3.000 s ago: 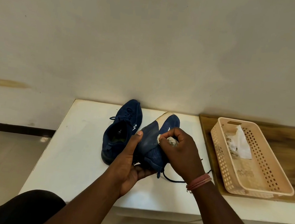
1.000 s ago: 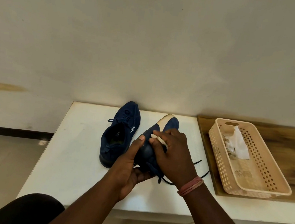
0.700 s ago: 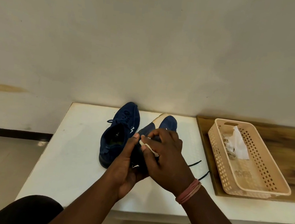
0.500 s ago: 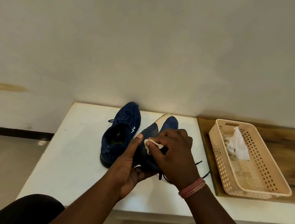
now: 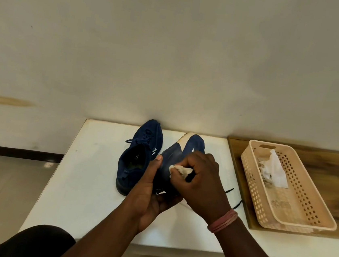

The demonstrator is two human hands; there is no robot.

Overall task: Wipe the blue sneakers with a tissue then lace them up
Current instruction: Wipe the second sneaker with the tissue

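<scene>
— Setting, left to right?
— White table (image 5: 86, 182) against a plain wall. First sneaker (image 5: 138, 156) sits flat, opening up, laces partly visible. Second sneaker (image 5: 174, 156) is tipped on its side, pale sole edge showing, heel hidden behind both hands.

— Hands?
— Left hand (image 5: 150, 193) cups that sneaker from below, thumb up along its side. Right hand (image 5: 198, 184) is clenched on a crumpled tissue (image 5: 180, 169), pressed to the upper. Dark lace ends (image 5: 234, 197) trail out past the wrist.

— Far right?
— Perforated basket (image 5: 303, 207) on a wooden board (image 5: 338, 179), holding tissues (image 5: 273, 172); the rest of its contents are unclear.
</scene>
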